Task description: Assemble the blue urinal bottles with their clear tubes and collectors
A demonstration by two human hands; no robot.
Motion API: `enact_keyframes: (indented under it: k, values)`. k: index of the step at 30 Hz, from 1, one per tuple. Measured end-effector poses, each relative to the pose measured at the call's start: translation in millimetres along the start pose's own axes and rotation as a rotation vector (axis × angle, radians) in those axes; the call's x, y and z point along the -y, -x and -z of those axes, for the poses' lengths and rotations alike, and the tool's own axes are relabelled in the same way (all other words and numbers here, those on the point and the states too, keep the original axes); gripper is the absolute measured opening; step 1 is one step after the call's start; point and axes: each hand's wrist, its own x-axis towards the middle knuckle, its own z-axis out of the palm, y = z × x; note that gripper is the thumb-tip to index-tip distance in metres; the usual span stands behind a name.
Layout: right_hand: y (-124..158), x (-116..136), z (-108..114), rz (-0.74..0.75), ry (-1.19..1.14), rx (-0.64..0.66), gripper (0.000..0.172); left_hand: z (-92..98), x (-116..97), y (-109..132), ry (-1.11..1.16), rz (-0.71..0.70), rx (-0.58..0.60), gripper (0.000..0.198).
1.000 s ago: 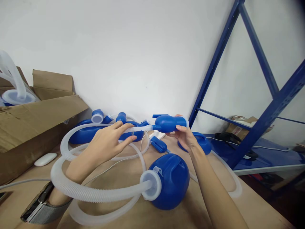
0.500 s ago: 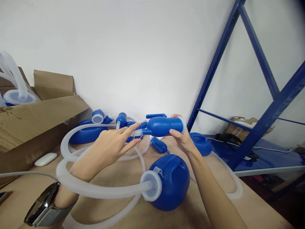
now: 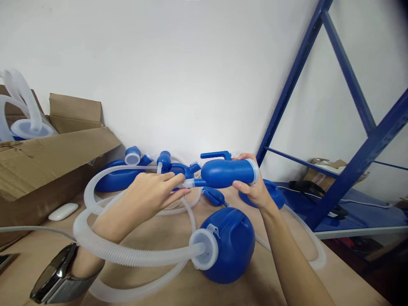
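Note:
My right hand (image 3: pixel 253 182) is wrapped round the wide, white-rimmed end of a blue plastic urinal head (image 3: pixel 226 172), which lies level in the air with its handle (image 3: pixel 216 154) on the far side. From its narrow spout on the left comes a translucent hose end (image 3: pixel 188 183). My left hand (image 3: pixel 159 189) pinches that hose end between thumb and fingers; the fingertips partly hide it. Below, a blue urinal bottle (image 3: pixel 232 246) lies on its side on the table, its white cap (image 3: pixel 205 248) joined to a ribbed hose (image 3: pixel 134 255) that curves past my left forearm.
More blue bottles and heads (image 3: pixel 116 174) lie along the wall. On the left stands an open cardboard box (image 3: pixel 60 157) with hoses inside, beside a white computer mouse (image 3: pixel 63 211). Blue shelving (image 3: pixel 344 170) rises at the right. Another blue bottle (image 3: pixel 274 193) sits behind my right wrist.
The urinal head has shifted slightly right and down in view with my right hand. The fingers of my left hand have closed in on the hose end at its spout.

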Motion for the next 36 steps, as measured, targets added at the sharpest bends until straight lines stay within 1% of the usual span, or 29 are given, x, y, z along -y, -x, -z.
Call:
enact_keyframes:
  k: [2, 5, 7, 11, 14, 17, 19, 23, 28, 32, 36]
  values:
    - [2, 6, 1, 0.025, 0.036, 0.02, 0.062, -0.9, 2, 1, 0.002, -0.024, 0.007, 0.037]
    - [3, 10, -1, 0.074, 0.069, 0.059, 0.06, 1.2, 4, 1, 0.052, -0.099, 0.016, 0.033]
    - [3, 10, -5, 0.107, 0.044, 0.051, 0.059, 4.1, 4, 1, 0.106, -0.12, -0.006, 0.034]
    - [1, 7, -17, 0.084, -0.039, -0.001, 0.061, 8.1, 2, 1, 0.179, -0.117, -0.041, 0.036]
    - [2, 4, -23, 0.058, -0.093, -0.057, 0.064, 8.8, 0, 1, 0.193, -0.118, -0.065, 0.036]
    - [3, 4, -26, 0.057, -0.136, -0.087, 0.064, 9.6, -2, 1, 0.185, -0.124, -0.116, 0.037]
    - [4, 6, -27, 0.078, -0.113, -0.089, 0.062, 9.9, -3, 1, 0.153, -0.14, -0.13, 0.036]
    - [4, 12, -28, 0.139, -0.038, -0.079, 0.06, 6.5, -3, 1, 0.096, -0.163, -0.11, 0.036]
    - [3, 12, -30, 0.161, -0.097, -0.097, 0.058, 0.1, -6, 0, 0.256, -0.121, -0.179, 0.032]
    - [4, 14, -31, 0.158, -0.09, -0.125, 0.06, 1.9, -8, 0, 0.34, -0.114, -0.149, 0.026]
    - [4, 19, -33, 0.141, -0.082, -0.101, 0.059, 7.6, -12, -1, 0.389, -0.111, -0.15, 0.023]
